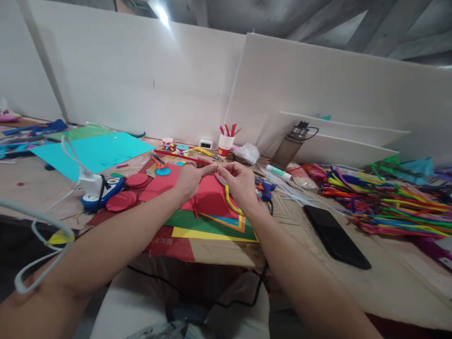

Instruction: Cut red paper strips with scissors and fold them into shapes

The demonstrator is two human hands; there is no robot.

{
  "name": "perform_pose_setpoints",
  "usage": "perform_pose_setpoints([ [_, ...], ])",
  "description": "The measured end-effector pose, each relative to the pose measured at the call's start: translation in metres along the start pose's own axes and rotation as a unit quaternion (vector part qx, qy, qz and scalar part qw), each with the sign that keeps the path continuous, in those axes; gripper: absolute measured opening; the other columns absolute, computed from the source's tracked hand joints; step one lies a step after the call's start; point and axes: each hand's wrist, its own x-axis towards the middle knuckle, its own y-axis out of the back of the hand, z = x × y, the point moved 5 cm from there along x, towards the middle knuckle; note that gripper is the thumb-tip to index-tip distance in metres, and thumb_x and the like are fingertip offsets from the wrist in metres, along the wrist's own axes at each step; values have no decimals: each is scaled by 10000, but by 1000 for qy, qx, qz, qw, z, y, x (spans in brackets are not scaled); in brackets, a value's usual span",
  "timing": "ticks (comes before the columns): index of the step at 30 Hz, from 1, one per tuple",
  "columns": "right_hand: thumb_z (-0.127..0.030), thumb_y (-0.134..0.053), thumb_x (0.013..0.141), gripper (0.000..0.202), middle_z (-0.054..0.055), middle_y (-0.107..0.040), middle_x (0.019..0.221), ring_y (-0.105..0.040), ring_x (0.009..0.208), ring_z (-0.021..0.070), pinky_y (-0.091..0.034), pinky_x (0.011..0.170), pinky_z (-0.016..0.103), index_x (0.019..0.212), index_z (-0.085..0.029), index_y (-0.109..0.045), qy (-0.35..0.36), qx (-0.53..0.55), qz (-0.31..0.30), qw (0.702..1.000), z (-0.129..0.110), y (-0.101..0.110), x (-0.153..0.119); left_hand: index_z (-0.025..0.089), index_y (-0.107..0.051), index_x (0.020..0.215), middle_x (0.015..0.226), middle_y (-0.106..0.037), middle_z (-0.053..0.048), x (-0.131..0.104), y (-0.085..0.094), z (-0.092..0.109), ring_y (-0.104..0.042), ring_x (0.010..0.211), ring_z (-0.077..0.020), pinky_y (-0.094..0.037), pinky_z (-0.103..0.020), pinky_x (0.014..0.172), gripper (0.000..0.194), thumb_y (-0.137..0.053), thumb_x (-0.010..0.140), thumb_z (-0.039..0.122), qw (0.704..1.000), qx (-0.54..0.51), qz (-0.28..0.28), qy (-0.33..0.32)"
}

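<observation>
A long thin red paper strip (173,154) stretches from the left into my fingers. My left hand (190,180) is closed in a pinch on it. My right hand (239,181) meets the left, its thumb and fingers also pinched at the strip's end. Just below the right hand are scissors with a yellow handle (231,202); whether they rest on the paper or touch the palm, I cannot tell. Beneath both hands lie red paper sheets (212,200), over a green sheet (190,222) and a yellow one (212,234).
Red paper discs (121,201) and a blue power strip (106,195) lie left, near a turquoise sheet (102,153). Orange-handled scissors (160,163) sit behind. Rightward are a blue glue gun (266,188), a phone (335,235), a bottle (291,146) and many pipe cleaners (395,202). A paper cup (225,145) stands behind.
</observation>
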Motion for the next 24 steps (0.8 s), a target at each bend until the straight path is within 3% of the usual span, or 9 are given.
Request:
perform_pose_setpoints([
  [10,-390,-622,816,272,26,-668,659,-548,607,136,-391,597,261,707,-148,-679,-20,-61,-2,998,3,3,1,113,-694,659,631,-668,-31,4,10,-3,-609,608,-124,-490,-277,675,275,-887,497,223,998,-15,52,33],
  [17,-415,-543,847,301,36,-677,695,-582,674,164,-426,699,292,743,-159,-662,-57,-49,22,997,18,13,10,103,-678,631,612,-657,-32,16,33,-5,-619,596,-114,-503,-263,667,224,-870,532,164,989,-30,130,68],
  [21,-521,-450,899,412,52,-678,789,-584,747,176,-429,729,300,853,-164,-652,-27,-58,-25,998,18,8,11,107,-683,636,628,-662,-42,16,31,-5,-625,611,-122,-508,-273,680,227,-874,533,174,991,-15,114,69],
  [24,-541,-523,868,388,50,-671,819,-569,753,171,-420,699,285,855,-172,-640,-7,-86,-54,995,13,0,6,116,-701,649,635,-670,-42,10,22,-6,-617,612,-121,-494,-265,660,239,-882,521,206,995,4,77,69],
])
